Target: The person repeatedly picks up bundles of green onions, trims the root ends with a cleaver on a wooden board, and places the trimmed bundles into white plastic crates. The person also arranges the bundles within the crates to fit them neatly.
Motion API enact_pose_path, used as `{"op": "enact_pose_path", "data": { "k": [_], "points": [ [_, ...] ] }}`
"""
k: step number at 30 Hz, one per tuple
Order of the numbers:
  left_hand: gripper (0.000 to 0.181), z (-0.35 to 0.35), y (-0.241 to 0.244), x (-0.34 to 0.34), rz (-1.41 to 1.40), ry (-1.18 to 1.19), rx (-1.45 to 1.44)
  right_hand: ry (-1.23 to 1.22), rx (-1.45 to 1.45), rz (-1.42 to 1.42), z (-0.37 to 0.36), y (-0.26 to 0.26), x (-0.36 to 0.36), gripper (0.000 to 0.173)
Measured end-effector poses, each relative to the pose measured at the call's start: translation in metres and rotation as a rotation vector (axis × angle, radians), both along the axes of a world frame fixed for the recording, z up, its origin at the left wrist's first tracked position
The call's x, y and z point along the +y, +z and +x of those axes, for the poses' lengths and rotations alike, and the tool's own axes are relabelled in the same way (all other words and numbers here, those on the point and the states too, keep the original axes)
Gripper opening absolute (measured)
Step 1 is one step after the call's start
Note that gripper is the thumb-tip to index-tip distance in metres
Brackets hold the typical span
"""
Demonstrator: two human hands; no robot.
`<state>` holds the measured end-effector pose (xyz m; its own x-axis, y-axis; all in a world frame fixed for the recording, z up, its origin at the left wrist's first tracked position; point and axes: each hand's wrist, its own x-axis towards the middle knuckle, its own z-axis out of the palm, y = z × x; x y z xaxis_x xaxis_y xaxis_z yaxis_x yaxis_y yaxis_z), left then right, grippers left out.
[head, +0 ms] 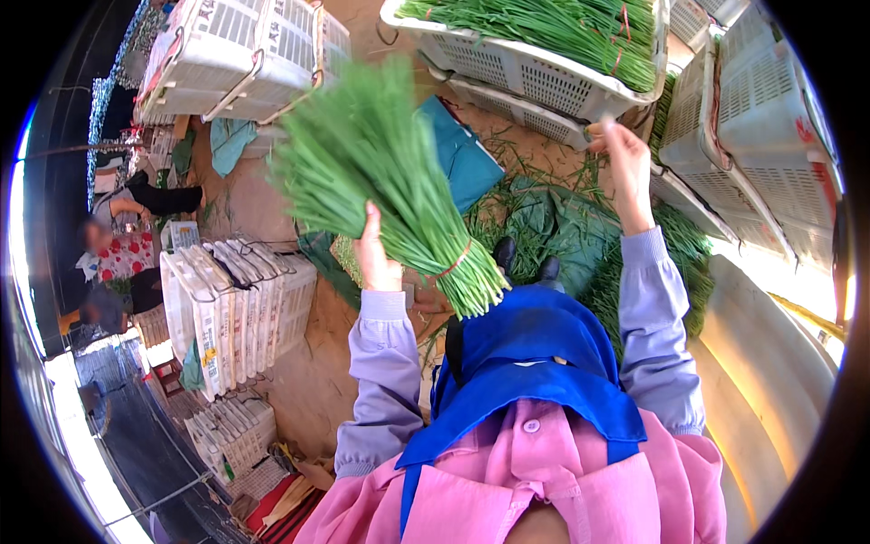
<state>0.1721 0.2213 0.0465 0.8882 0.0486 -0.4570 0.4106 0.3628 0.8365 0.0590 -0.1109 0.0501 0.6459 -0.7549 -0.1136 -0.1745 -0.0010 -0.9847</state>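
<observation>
My left hand point(376, 255) grips a thick bundle of long green stalks, probably garlic chives point(401, 197), by its middle. A red band point(457, 262) goes round the bundle near its pale cut ends, which point towards my blue apron point(537, 340); the leafy end is blurred. My right hand point(622, 160) is raised apart from the bundle, thumb and forefinger close together near the corner of a white plastic crate point(544, 71). Whether something small is between those fingers cannot be told. More bundles with red bands point(578, 30) lie in that crate.
Loose green stalks point(656, 272) and a green sheet point(557, 224) lie around my feet. A blue folded sheet point(459, 153) is ahead. White crates are stacked at right point(761, 129), upper left point(238, 58) and left point(238, 306). Two people sit at far left point(112, 231), point(105, 309).
</observation>
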Motion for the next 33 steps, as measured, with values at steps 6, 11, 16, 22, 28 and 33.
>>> {"op": "enact_pose_path", "data": {
  "k": [6, 11, 16, 22, 28, 33],
  "points": [
    [0.048, -0.009, -0.010, -0.003, -0.225, -0.051, 0.129, 1.033, 0.435, 0.428, -0.031, -0.012, 0.034, 0.084],
    [0.059, -0.050, -0.008, -0.065, -0.193, -0.214, 0.047, 1.062, -0.031, 0.594, -0.011, -0.019, 0.090, 0.112],
    [0.070, -0.051, 0.034, -0.085, -0.099, -0.275, -0.217, 0.953, -0.053, 0.299, 0.021, 0.020, 0.072, 0.112],
    [0.071, -0.024, 0.052, -0.099, 0.228, -0.242, -0.327, 0.992, -0.278, -0.314, 0.164, 0.163, -0.023, 0.104],
    [0.050, 0.027, 0.033, -0.209, 0.116, -0.614, -0.233, 0.817, -0.150, -0.769, 0.291, 0.194, -0.175, 0.102],
    [0.041, 0.090, 0.020, -0.310, 0.149, -0.921, -0.282, 0.813, 0.329, -0.968, 0.296, 0.016, -0.318, 0.108]
  ]
}}
